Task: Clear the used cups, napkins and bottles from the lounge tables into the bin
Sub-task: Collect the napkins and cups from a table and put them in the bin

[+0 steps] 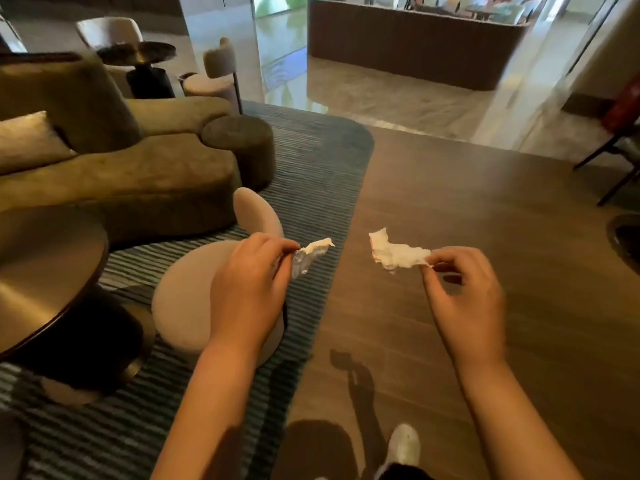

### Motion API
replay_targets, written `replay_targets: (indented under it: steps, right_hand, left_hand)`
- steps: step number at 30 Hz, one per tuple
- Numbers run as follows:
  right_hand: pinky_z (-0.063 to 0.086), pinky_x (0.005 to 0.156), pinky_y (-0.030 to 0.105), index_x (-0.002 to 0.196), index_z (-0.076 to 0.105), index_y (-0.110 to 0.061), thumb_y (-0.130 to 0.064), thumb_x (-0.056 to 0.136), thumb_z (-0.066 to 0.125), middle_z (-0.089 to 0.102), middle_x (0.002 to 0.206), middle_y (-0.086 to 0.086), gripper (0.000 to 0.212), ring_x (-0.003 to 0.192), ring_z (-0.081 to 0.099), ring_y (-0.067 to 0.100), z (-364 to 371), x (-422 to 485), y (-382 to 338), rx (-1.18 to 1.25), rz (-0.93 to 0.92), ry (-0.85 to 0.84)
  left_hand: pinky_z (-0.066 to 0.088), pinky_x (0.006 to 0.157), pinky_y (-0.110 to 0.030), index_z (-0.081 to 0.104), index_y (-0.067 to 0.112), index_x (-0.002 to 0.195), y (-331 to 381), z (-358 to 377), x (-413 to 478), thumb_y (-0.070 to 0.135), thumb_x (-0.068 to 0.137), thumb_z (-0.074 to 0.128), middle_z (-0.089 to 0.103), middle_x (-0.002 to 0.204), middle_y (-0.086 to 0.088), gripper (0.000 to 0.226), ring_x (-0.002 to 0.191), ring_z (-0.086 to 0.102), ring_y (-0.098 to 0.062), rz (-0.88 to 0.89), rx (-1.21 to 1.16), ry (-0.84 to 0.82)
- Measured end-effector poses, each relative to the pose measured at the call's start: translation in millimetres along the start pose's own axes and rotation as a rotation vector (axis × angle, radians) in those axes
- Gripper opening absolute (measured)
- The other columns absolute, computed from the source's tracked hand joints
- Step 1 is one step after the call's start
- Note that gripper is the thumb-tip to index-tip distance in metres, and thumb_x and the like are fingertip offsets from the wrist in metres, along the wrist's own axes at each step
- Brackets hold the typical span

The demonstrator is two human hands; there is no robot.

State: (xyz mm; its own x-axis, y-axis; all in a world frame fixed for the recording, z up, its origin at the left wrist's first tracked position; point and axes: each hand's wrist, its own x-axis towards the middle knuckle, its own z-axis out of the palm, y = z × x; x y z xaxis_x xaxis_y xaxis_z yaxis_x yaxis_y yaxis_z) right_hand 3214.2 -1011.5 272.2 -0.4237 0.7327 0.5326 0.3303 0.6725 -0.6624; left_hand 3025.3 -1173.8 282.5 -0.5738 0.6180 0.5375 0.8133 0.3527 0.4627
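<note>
Two pinching grips: left hand [247,289] holds the left napkin scrap [313,252], right hand [467,299] the right napkin scrap [394,254], probably bound for the bin.

The left hand [249,289] pinches 1 crumpled white napkin piece [311,252]; the right hand [464,299] pinches another [394,254], well apart, above a wooden floor [485,209] and striped rug [318,188], beside a round stool [183,299].

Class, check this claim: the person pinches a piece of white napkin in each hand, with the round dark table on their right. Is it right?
No: the head view shows the round dark table on their left. The left hand pinches one white napkin piece and the right hand another.
</note>
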Motion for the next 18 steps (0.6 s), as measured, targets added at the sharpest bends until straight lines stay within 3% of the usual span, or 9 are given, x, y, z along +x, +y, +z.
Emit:
replay_targets:
  steps: [12, 14, 16, 18]
  right_hand:
    - [0.046, 0.074, 0.013, 0.092, 0.062, -0.024, -0.012, 0.087, 0.064, 0.055, 0.095, -0.013, 0.013, 0.090, 0.055, -0.001, 103, 184, 112, 0.095, 0.064, -0.128]
    - [0.045, 0.072, 0.014, 0.090, 0.059, -0.029, -0.014, 0.087, 0.064, 0.052, 0.094, -0.017, 0.017, 0.089, 0.054, -0.002, 120, 235, 138, 0.101, 0.060, -0.139]
    - [0.044, 0.072, 0.010, 0.091, 0.058, -0.028, -0.013, 0.087, 0.064, 0.053, 0.095, -0.015, 0.017, 0.089, 0.055, -0.002, 131, 287, 164, 0.121, 0.037, -0.131]
    - [0.043, 0.073, 0.006, 0.093, 0.059, -0.024, -0.011, 0.087, 0.065, 0.055, 0.096, -0.010, 0.015, 0.086, 0.055, 0.000, 137, 335, 188, 0.114, -0.006, -0.102]
  left_hand:
    - [0.036, 0.069, -0.016, 0.068, 0.021, 0.097, -34, 128, 173, 0.020, 0.087, 0.065, 0.063, 0.094, 0.008, 0.011, 0.086, 0.055, -0.007, -0.034, 0.122, 0.009]
    - [0.043, 0.069, -0.023, 0.068, 0.022, 0.097, -33, 160, 218, 0.023, 0.088, 0.061, 0.063, 0.094, 0.008, 0.012, 0.085, 0.056, -0.009, -0.043, 0.125, 0.011]
    - [0.048, 0.067, -0.039, 0.068, 0.025, 0.099, -32, 192, 265, 0.028, 0.089, 0.057, 0.062, 0.094, 0.010, 0.015, 0.085, 0.056, -0.010, -0.046, 0.137, -0.004]
    - [0.049, 0.065, -0.040, 0.066, 0.028, 0.101, -28, 221, 310, 0.029, 0.090, 0.056, 0.061, 0.096, 0.012, 0.015, 0.086, 0.055, -0.008, -0.051, 0.161, -0.034]
